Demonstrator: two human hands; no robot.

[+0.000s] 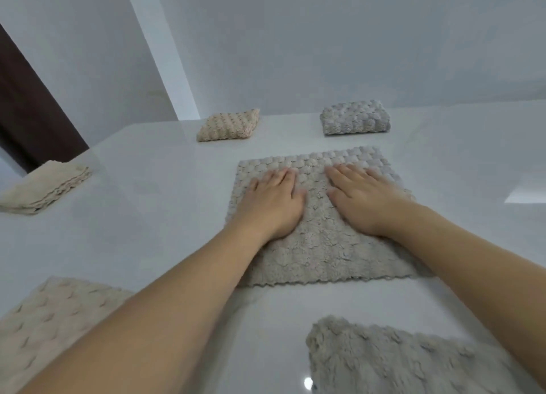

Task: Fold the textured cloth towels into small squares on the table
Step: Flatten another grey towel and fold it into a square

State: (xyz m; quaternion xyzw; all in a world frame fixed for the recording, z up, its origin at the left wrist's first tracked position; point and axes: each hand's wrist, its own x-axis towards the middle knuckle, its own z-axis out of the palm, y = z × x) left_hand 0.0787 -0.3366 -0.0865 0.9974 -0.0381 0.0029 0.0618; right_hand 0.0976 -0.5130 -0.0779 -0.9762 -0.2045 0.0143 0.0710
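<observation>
Pressing flat: left hand (270, 200) and right hand (362, 197) lie on the grey towel (322, 246) at frame centre, fingers straight, gripping nothing. It looks open or only part-folded, hard to say. Done, I'd judge: two small squares at the top, beige (228, 125) and grey (355, 117). Folded beige stack (44, 188) at left. Left to do: beige towel (53, 316) lower left, fluffy grey one (393, 361) lower right. White table (147, 216), nothing blocking.

Both hands (316, 198) lie flat on the middle towel (322, 246); two folded towels (354, 118) sit behind it
</observation>
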